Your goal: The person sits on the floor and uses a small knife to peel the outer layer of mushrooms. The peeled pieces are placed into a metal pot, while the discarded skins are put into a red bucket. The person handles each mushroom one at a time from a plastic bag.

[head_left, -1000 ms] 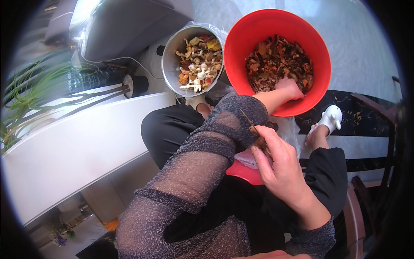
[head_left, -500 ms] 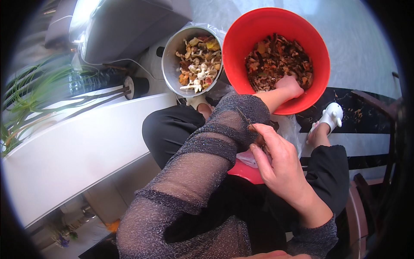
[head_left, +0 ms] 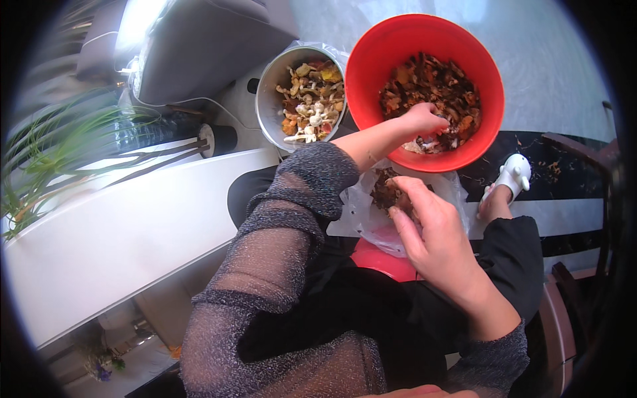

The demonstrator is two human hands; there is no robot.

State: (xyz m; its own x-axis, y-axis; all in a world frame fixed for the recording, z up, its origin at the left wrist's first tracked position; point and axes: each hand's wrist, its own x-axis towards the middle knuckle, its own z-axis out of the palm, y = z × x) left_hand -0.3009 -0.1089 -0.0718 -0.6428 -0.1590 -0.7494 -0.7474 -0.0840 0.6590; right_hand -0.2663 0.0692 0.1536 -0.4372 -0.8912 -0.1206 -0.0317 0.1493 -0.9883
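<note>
A red bucket [head_left: 371, 56] at the upper middle holds a heap of dark brown and orange dried mushrooms or plant scraps [head_left: 418, 83]. My left hand [head_left: 424, 121] is inside its near part, just over the heap, fingers bent inward; what they pinch, if anything, I cannot make out. Closer to me, my right hand [head_left: 434, 229] is raised with thumb and forefinger apart and nothing visible between them. Partly behind it lies a clear plastic bag [head_left: 361, 209] with brown scraps [head_left: 388, 189]. Left of the red bucket, a pale bucket [head_left: 267, 99] contains cream and yellow mushrooms [head_left: 312, 99].
A red surface [head_left: 381, 262] lies under the bag, between my knees. To the left run a white cabinet top [head_left: 133, 219] and a green plant [head_left: 46, 159]. A grey upholstered piece [head_left: 212, 53] stands far left, dark chair parts [head_left: 600, 199] at right. Scraps dot the black floor strip.
My left hand has shifted left and up from the red bucket's near wall, and its forearm has swung left, uncovering the bag. A thin dark strand by my right fingertips is no longer seen.
</note>
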